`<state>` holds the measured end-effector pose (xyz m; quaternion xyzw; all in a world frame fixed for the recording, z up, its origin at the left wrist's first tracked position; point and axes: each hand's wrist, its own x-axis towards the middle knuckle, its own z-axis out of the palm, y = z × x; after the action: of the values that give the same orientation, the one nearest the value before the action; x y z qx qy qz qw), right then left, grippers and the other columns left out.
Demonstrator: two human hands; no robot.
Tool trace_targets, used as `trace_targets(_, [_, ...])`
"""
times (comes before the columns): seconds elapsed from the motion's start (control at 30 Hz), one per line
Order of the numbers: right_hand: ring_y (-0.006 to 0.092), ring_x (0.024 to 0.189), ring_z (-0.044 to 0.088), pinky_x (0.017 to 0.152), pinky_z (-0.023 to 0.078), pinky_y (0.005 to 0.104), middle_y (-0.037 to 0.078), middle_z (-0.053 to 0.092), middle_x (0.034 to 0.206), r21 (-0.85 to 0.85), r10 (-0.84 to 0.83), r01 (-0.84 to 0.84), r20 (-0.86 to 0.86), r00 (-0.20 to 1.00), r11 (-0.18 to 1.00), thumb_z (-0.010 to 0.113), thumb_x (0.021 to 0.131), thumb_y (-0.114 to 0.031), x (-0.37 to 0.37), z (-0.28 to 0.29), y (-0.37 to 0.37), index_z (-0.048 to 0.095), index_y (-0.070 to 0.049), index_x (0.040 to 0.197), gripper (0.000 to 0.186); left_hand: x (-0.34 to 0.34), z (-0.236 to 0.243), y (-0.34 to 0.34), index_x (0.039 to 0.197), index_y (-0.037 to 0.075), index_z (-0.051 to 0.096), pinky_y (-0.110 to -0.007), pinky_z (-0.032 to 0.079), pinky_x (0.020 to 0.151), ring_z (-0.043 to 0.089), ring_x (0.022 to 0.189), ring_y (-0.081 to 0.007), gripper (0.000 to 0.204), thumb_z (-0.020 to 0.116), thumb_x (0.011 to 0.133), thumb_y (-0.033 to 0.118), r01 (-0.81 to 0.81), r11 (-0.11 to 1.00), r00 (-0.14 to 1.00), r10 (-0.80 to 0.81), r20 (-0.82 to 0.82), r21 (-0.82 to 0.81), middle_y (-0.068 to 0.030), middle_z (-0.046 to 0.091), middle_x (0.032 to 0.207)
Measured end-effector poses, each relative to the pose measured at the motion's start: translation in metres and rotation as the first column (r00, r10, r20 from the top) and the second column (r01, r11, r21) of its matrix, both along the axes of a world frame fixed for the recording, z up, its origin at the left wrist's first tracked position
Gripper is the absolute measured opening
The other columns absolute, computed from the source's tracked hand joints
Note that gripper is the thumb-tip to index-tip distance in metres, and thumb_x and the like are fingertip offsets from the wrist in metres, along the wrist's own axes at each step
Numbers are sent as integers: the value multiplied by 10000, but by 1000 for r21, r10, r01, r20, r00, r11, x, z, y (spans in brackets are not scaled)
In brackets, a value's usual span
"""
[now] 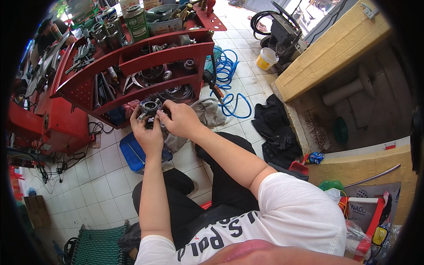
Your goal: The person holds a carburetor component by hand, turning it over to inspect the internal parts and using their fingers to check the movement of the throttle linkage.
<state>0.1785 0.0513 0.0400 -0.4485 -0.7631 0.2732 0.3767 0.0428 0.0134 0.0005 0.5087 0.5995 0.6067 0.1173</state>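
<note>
We see a dark grey metal part (150,107) before a red tool cart (132,62) on a floor (106,176) of white square tiles. A bright blue coiled hose (229,70), a grey rag (207,112), black cloth (276,128), a yellow-and-white bucket (266,58) and tan brick-patterned walls (331,48) lie around it.

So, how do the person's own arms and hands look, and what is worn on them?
Both forearms are bare, and both hands, the left hand and the right hand, are without gloves. The short white sleeves of a T-shirt with dark lettering end above the elbows. No watch, ring or bracelet is visible on them.
</note>
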Motion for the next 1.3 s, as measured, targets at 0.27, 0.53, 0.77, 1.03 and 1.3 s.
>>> trace_targets(0.27, [450,773,692,689,540,536,230,694,763,1,25,-25,29,999,1000,648,948,-260,2,-8,5,650,-9,926,252,3,2,0,973,-31,766,-371,502,1001,647,1190,-258,148,779,861,65,9,1000,1000,-9,12,-11,-88,592,1426])
trace_targets(0.53, [447,772,694,689,541,532,227,699,768,44,-16,15,21,1000,999,647,952,-246,4,-14,9,644,-11,920,238,8,2,1,980,-34,762,-370,501,1000,651,1185,-252,149,777,867,62,37,999,999,-36,36,-31,-79,587,1431])
trace_targets(0.77, [447,750,692,686,544,529,230,698,760,26,1,1,-82,997,1000,644,951,-263,0,1,2,647,-10,896,259,-1,-1,0,1034,-67,749,-356,525,980,676,1171,-268,216,776,840,26,18,999,999,-19,-37,-27,-122,565,1449])
trace_targets(1.03, [442,770,700,700,544,525,237,708,786,-47,16,-16,-11,1000,999,692,897,-222,4,-6,5,641,-4,969,235,1,-5,1,1004,-50,760,-359,508,993,656,1191,-250,174,775,861,49,29,999,999,-30,-14,-18,-94,574,1443])
trace_targets(1.3, [463,798,697,725,548,527,256,706,810,-64,8,-8,-1,1000,998,687,904,-271,13,-17,13,660,4,956,281,10,-10,5,1118,-29,729,-342,516,968,676,1136,-218,258,779,872,33,10,1000,998,-9,-56,17,-99,611,1395])
